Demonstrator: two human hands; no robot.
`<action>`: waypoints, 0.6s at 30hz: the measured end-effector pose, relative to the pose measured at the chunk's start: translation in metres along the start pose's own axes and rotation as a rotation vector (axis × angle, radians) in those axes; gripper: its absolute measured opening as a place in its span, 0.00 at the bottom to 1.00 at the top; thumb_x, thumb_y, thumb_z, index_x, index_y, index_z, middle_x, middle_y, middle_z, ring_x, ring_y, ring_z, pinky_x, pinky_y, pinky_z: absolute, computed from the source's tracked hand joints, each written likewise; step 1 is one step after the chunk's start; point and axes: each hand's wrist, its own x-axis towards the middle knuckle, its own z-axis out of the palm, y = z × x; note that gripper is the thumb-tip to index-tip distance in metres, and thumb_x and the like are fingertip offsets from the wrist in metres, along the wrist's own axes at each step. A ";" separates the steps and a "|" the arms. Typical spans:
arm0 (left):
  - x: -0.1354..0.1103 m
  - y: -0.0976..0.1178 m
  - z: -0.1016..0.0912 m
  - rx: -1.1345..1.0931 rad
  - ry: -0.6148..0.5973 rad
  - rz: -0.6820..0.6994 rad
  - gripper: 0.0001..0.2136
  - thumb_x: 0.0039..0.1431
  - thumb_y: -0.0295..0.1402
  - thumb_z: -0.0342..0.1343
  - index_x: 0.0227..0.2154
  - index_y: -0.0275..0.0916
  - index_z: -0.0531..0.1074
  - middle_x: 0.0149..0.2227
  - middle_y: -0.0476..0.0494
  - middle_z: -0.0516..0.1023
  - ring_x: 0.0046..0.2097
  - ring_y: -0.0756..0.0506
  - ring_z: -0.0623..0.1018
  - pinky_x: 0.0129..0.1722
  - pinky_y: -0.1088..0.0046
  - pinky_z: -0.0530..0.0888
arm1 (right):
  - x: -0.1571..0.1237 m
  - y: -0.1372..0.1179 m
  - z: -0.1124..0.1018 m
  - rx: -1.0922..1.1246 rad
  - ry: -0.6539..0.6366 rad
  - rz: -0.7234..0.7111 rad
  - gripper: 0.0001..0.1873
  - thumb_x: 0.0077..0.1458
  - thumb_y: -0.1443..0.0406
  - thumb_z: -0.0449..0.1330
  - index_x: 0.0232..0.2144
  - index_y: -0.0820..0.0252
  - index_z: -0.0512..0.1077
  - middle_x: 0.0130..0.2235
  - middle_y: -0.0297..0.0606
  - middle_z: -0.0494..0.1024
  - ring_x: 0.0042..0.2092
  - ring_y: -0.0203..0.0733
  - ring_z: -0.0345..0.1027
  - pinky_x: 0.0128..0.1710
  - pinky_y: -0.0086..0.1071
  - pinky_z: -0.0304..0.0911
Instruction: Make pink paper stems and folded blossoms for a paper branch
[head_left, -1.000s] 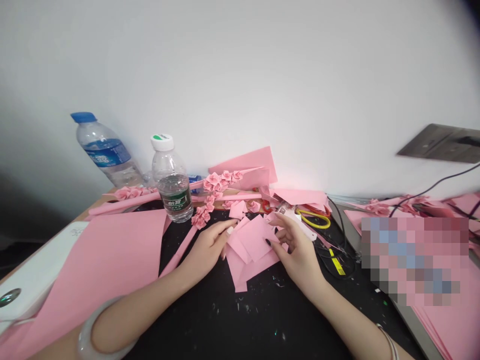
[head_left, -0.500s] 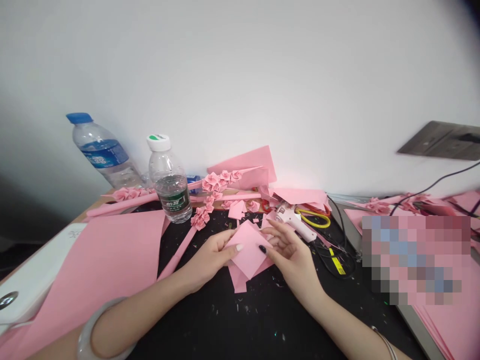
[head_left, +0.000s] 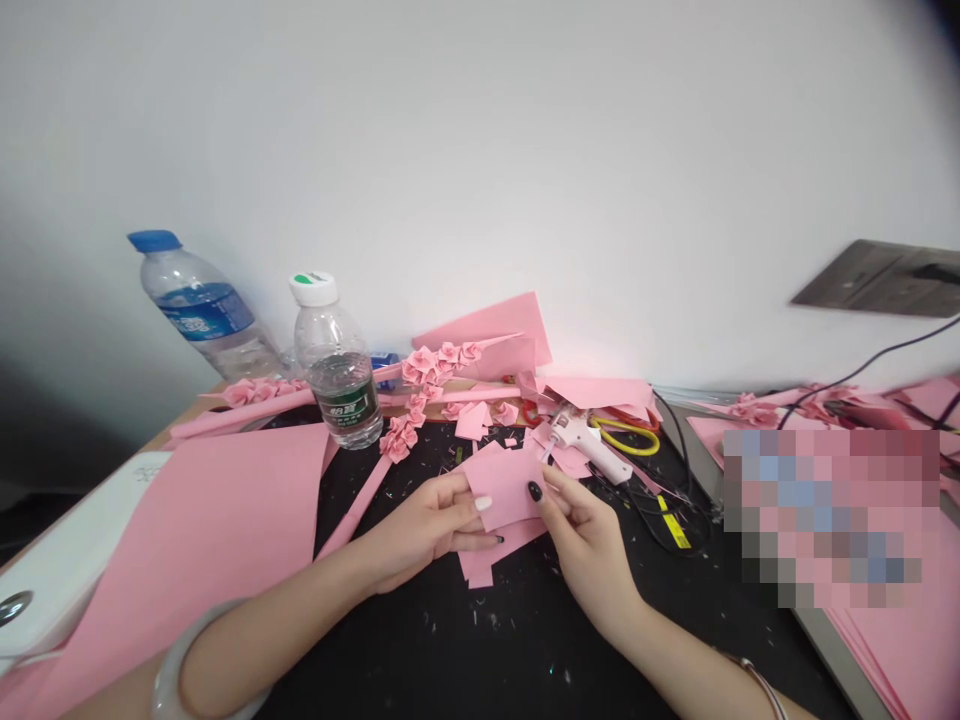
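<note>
My left hand and my right hand pinch one small pink paper square between thumbs and fingers, lifted slightly above the black mat. More pink paper pieces lie under and below it on the mat. A white glue gun lies just beyond my right hand. My left wrist wears a pale bangle.
Two water bottles stand at the back left. A large pink sheet covers the left side. Paper roses on rolled stems, yellow-handled scissors, black cables and more pink paper lie around. A white wall rises behind.
Both hands picked one pink square off the pile, turned it and now hold it together, drawn slightly toward me.
</note>
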 end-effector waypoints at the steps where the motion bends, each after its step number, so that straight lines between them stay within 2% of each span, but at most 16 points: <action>1: 0.000 -0.001 0.000 -0.010 -0.004 -0.015 0.09 0.55 0.31 0.57 0.39 0.36 0.74 0.36 0.43 0.77 0.42 0.44 0.76 0.48 0.60 0.69 | 0.000 0.001 0.001 -0.022 0.005 -0.011 0.19 0.59 0.64 0.52 0.52 0.57 0.68 0.39 0.37 0.79 0.36 0.41 0.72 0.35 0.31 0.69; 4: 0.000 -0.004 -0.001 -0.017 0.011 -0.057 0.06 0.56 0.33 0.56 0.32 0.35 0.75 0.32 0.44 0.77 0.42 0.43 0.77 0.48 0.61 0.70 | -0.001 0.002 0.001 -0.096 -0.048 -0.044 0.19 0.59 0.65 0.52 0.52 0.57 0.68 0.38 0.36 0.80 0.37 0.43 0.73 0.37 0.34 0.70; 6: 0.001 -0.005 -0.003 -0.006 0.028 -0.076 0.07 0.55 0.34 0.57 0.29 0.35 0.75 0.30 0.44 0.77 0.41 0.43 0.78 0.47 0.60 0.70 | 0.000 0.003 0.000 -0.143 -0.082 -0.087 0.20 0.59 0.66 0.51 0.53 0.56 0.66 0.43 0.36 0.79 0.42 0.44 0.73 0.42 0.36 0.69; 10: 0.001 -0.003 -0.003 -0.012 0.014 -0.095 0.09 0.55 0.34 0.57 0.36 0.34 0.74 0.36 0.40 0.78 0.43 0.42 0.77 0.48 0.59 0.70 | 0.001 0.008 -0.005 -0.261 -0.130 -0.287 0.24 0.59 0.72 0.47 0.57 0.54 0.61 0.54 0.37 0.70 0.52 0.43 0.67 0.52 0.37 0.63; 14: 0.001 0.001 -0.001 -0.075 0.055 -0.057 0.11 0.56 0.33 0.56 0.41 0.35 0.72 0.39 0.38 0.78 0.43 0.42 0.77 0.47 0.60 0.71 | 0.004 0.014 -0.011 -0.392 -0.257 -0.512 0.30 0.58 0.77 0.44 0.60 0.52 0.54 0.60 0.36 0.60 0.59 0.40 0.55 0.58 0.38 0.55; 18: 0.002 0.001 -0.001 -0.123 0.061 -0.035 0.12 0.60 0.34 0.52 0.45 0.35 0.70 0.40 0.37 0.78 0.44 0.42 0.77 0.45 0.62 0.72 | 0.007 0.016 -0.013 -0.493 -0.329 -0.568 0.33 0.57 0.79 0.42 0.62 0.52 0.49 0.62 0.35 0.54 0.61 0.40 0.51 0.59 0.38 0.53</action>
